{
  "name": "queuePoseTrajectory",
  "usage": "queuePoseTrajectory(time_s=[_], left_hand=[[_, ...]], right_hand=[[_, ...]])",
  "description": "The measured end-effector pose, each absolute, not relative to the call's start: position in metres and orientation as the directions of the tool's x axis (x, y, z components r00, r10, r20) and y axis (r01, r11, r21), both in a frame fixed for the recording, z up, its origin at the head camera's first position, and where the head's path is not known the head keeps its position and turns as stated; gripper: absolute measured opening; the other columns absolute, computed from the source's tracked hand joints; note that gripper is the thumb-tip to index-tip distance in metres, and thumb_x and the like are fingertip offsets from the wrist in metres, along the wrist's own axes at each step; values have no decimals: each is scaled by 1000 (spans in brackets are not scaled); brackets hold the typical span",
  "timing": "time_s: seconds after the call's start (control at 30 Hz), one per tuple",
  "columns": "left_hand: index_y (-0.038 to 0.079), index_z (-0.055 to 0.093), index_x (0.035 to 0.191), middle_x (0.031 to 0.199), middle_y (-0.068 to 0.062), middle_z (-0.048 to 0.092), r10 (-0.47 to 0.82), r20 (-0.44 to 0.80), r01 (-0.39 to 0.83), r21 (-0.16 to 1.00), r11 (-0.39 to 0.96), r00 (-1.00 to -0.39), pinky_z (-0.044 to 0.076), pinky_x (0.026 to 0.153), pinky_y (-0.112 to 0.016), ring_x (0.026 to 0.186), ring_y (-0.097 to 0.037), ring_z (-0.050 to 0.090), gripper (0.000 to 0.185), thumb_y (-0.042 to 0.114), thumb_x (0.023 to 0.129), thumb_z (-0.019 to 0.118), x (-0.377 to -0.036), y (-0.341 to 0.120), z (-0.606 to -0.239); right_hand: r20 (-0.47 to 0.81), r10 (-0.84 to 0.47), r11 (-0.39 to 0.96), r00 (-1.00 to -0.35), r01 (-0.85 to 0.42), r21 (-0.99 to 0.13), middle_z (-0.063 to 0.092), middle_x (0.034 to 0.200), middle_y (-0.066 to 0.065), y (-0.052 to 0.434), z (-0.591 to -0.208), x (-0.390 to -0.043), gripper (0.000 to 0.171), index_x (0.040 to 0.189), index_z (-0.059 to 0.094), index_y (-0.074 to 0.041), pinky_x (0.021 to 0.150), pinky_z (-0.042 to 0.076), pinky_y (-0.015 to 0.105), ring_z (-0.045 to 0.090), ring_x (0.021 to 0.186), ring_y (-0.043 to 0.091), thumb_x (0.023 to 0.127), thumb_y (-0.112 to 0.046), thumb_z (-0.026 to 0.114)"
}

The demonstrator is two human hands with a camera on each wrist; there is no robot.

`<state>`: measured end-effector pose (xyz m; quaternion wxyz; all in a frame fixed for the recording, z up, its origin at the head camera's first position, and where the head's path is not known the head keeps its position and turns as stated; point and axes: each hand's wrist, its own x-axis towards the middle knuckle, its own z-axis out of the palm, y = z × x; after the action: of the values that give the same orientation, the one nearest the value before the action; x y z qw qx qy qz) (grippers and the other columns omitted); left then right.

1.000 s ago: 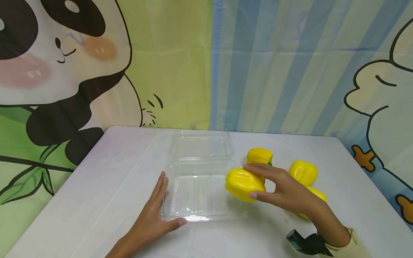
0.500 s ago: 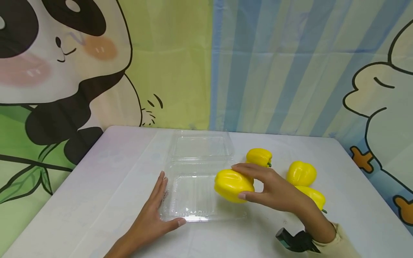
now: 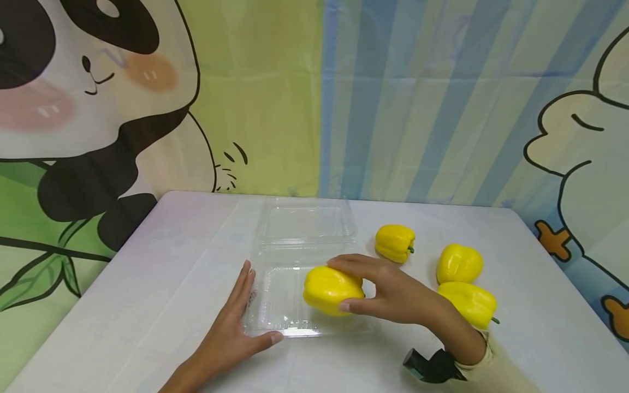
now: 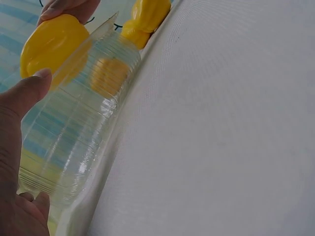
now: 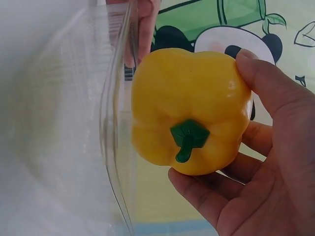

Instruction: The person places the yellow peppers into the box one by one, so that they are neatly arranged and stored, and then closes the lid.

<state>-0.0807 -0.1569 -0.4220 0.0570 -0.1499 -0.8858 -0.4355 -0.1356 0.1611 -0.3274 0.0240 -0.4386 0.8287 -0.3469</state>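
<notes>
Observed: the right hand (image 3: 393, 297) grips a glossy yellow bell pepper with a green stem (image 3: 333, 289), thumb and fingers curled round it, stem toward the palm in the right wrist view. Over the last second the pepper has travelled leftward from beside the clear plastic hinged clamshell container (image 3: 295, 322) to above its front tray; whether it touches the tray floor cannot be told. The left hand (image 3: 231, 333) remains flat, fingers straight, pressed against the tray's left edge. Behind the grip, three further yellow bell peppers (image 3: 459, 263) lie on the white table (image 3: 147, 305). Judgement: placement into the tray is nearly complete.
</notes>
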Motion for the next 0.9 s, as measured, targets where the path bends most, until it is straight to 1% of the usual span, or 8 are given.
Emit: queuePoseTrajectory(time_s=[0.07,0.23,0.37,0.43,0.5,0.63,0.8,0.9], left_hand=[[12,13,157,162,12,-3,216,234,317,759,569,-948,33,104,-46,138,-32,36,119,50,70,85,-81,-157,-422],[11,13,157,162,11,-3,216,237,320,756,571,-947,33,104,-45,138,-31,36,120,51,69,85,-81,-157,-422],[12,14,157,162,11,-3,215,237,319,751,578,-947,29,105,-34,139,-29,35,120,51,69,84,-81,-157,-423],[12,14,157,162,11,-2,213,238,319,748,582,-948,27,105,-31,139,-28,34,119,52,69,84,-81,-157,-423],[12,14,157,162,11,-3,211,237,317,747,585,-948,28,106,-32,140,-28,32,120,54,69,83,-81,-157,-423],[11,13,157,162,11,-4,215,234,317,753,577,-948,32,104,-43,142,-28,27,119,54,70,82,-82,-157,-423],[8,13,156,162,10,-5,229,237,327,760,562,-944,34,103,-43,143,-28,24,118,51,72,83,-82,-157,-424],[10,12,157,162,9,-5,232,235,327,763,558,-944,35,103,-43,143,-29,24,117,51,72,82,-82,-157,-423]], right_hand=[[257,-754,367,-605,-711,-600,52,141,-1,157,-329,-136,61,141,51,-12,102,44,38,49,128,19,90,-40,68],[217,-762,372,-610,-687,-625,50,141,-3,146,-330,-136,63,143,50,-15,102,43,36,49,127,17,90,-44,67],[227,-767,359,-600,-696,-622,50,142,-3,138,-332,-137,61,142,51,-14,102,44,35,48,128,17,90,-41,69],[226,-775,352,-590,-701,-620,50,142,-3,132,-333,-137,60,142,51,-14,102,44,34,48,128,16,90,-39,69],[214,-786,353,-581,-704,-616,49,142,-3,126,-335,-137,61,142,50,-15,102,43,33,47,128,16,90,-39,69],[191,-795,366,-575,-707,-606,49,142,-3,117,-339,-136,62,143,49,-16,103,42,34,47,129,15,91,-42,68],[193,-793,370,-578,-708,-602,49,142,-3,109,-340,-135,62,143,49,-16,102,43,33,47,129,15,90,-41,69],[196,-795,366,-574,-712,-599,49,143,-3,105,-342,-135,62,143,49,-16,102,43,32,46,129,14,90,-41,69]])
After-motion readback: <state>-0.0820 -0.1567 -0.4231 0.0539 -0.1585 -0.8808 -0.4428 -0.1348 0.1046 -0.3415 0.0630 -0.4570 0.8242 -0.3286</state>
